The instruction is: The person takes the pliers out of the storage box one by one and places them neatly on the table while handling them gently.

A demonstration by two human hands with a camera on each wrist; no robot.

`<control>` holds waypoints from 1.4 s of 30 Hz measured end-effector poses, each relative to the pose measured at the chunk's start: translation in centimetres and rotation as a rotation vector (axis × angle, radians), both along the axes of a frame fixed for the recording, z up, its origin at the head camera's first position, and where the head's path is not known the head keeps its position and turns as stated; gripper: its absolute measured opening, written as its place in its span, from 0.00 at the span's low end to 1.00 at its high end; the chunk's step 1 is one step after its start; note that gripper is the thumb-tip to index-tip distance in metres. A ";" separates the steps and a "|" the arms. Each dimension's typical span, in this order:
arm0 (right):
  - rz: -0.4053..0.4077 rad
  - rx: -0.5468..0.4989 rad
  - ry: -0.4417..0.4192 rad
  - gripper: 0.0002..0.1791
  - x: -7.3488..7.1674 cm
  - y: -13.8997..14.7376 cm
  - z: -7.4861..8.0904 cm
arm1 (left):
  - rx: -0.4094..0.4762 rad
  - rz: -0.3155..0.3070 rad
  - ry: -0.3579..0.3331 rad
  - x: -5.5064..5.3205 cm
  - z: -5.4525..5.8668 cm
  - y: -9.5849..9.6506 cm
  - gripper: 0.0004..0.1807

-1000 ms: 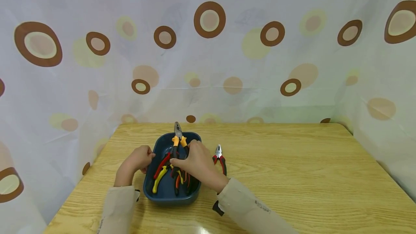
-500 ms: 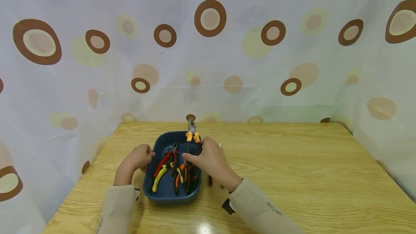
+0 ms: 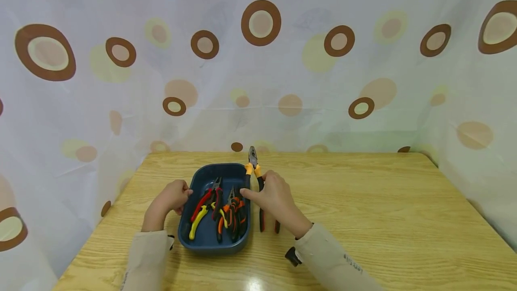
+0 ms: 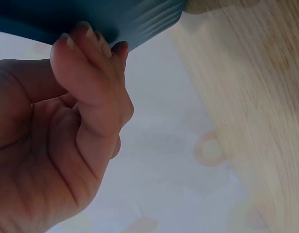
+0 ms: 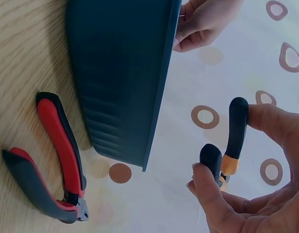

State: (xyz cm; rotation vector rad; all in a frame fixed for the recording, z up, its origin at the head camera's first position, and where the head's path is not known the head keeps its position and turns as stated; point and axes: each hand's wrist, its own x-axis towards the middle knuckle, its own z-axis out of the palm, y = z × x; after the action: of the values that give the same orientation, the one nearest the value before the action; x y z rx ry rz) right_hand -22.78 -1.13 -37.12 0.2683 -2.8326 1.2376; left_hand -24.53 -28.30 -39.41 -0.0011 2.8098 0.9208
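Note:
My right hand point(image 3: 276, 199) pinches pliers point(image 3: 252, 159) with black and yellow-orange handles, thumb on one handle and fingers on the other. Their metal nose points away from me, above the right rim of a dark blue plastic basin point(image 3: 214, 249). In the right wrist view, the handles of these pliers point(image 5: 237, 126) stand spread apart. At the basin's left rim, my left hand point(image 3: 171, 199) holds on with curled fingers; its fingertips point(image 4: 67, 43) meet the outer wall. Inside the basin lie several pliers, among them a red-handled pair point(image 3: 202, 205) and a yellow handle point(image 3: 195, 228).
On the wooden table point(image 3: 363, 210), right of the basin, lie red-and-black pliers point(image 5: 59, 131), partly covered by my right hand in the head view. More pliers with orange and black handles point(image 3: 232, 217) crowd the basin's right side. A patterned curtain point(image 3: 282, 71) hangs behind the table.
My right hand has carried the yellow-and-black pliers rightward, from over the basin's middle to its right rim. The pliers inside the basin are now more exposed. My left hand has stayed in place.

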 end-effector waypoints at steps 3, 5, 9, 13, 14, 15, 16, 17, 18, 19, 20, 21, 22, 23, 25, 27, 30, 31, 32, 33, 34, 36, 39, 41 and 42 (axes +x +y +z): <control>-0.005 -0.007 -0.011 0.36 -0.2 0.3 -0.2 | -0.001 0.001 -0.002 0.0 0.0 0.0 0.09; -0.009 -0.015 -0.021 0.36 -0.2 0.5 -0.4 | 0.000 -0.003 -0.006 0.0 0.0 0.0 0.09; -0.014 -0.019 -0.027 0.33 -0.4 1.0 -0.5 | 0.011 -0.005 -0.013 -0.1 0.2 0.1 0.09; -0.015 -0.016 -0.027 0.28 -0.6 1.6 -0.8 | 0.027 0.003 -0.025 0.0 0.5 0.1 0.10; -0.014 -0.016 -0.026 0.27 -0.7 1.8 -0.8 | 0.032 0.005 -0.027 0.1 0.5 0.1 0.10; -0.015 -0.015 -0.026 0.26 -0.7 1.9 -0.9 | 0.035 0.007 -0.029 0.1 0.5 0.2 0.10; -0.017 -0.016 -0.029 0.26 -0.8 2.0 -0.9 | 0.035 0.007 -0.030 0.1 0.5 0.2 0.09; -0.019 -0.014 -0.029 0.25 -0.8 2.2 -1.0 | 0.036 0.006 -0.031 0.1 0.5 0.2 0.09; -0.022 -0.013 -0.032 0.25 -0.9 2.3 -1.1 | 0.038 0.005 -0.031 0.1 0.6 0.2 0.09; -0.025 -0.012 -0.035 0.25 -0.9 2.4 -1.1 | 0.040 0.004 -0.031 0.2 0.6 0.2 0.09; -0.030 -0.009 -0.042 0.25 -0.9 2.5 -1.2 | 0.042 0.002 -0.032 0.2 0.6 0.2 0.09; -0.034 -0.006 -0.045 0.24 -1.0 2.6 -1.2 | 0.044 0.001 -0.032 0.2 0.6 0.2 0.08; -0.037 -0.005 -0.051 0.24 -1.0 2.8 -1.3 | 0.045 0.000 -0.032 0.2 0.6 0.2 0.08; -0.041 -0.001 -0.054 0.24 -1.0 2.9 -1.4 | 0.048 -0.001 -0.032 0.2 0.6 0.2 0.08; -0.043 0.005 -0.055 0.23 -1.0 3.1 -1.5 | 0.049 -0.004 -0.033 0.3 0.6 0.2 0.08; -0.046 0.017 -0.050 0.23 -1.0 3.3 -1.6 | 0.049 -0.006 -0.032 0.4 0.6 0.2 0.07; -0.051 0.025 -0.052 0.22 -1.1 3.7 -1.8 | 0.046 -0.011 -0.031 0.4 0.6 0.1 0.07; -0.052 0.030 -0.053 0.23 -1.1 3.9 -1.9 | 0.044 -0.013 -0.029 0.4 0.6 0.1 0.07; -0.053 0.038 -0.052 0.23 -1.1 4.0 -2.0 | 0.043 -0.013 -0.029 0.5 0.6 0.1 0.07; -0.055 0.042 -0.054 0.23 -1.1 4.2 -2.0 | 0.043 -0.014 -0.030 0.5 0.5 0.1 0.07; -0.054 0.045 -0.058 0.23 -1.1 4.4 -2.1 | 0.041 -0.015 -0.029 0.5 0.5 0.1 0.08; -0.048 0.058 -0.056 0.23 -1.1 4.8 -2.2 | 0.040 -0.016 -0.031 0.5 0.6 0.0 0.08; -0.050 0.079 -0.062 0.24 -1.2 5.5 -2.5 | 0.041 -0.018 -0.032 0.5 0.6 0.1 0.08; -0.053 0.092 -0.075 0.25 -1.3 6.0 -2.7 | 0.040 -0.018 -0.031 0.6 0.7 0.1 0.07; -0.057 0.097 -0.085 0.26 -1.3 6.2 -2.7 | 0.040 -0.017 -0.031 0.6 0.7 0.1 0.07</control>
State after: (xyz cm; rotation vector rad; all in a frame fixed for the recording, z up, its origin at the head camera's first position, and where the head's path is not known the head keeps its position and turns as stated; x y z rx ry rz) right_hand -24.11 5.08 -39.83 0.1404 -2.9549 1.1294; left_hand -23.96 -28.21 -38.74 0.0134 2.7578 0.9652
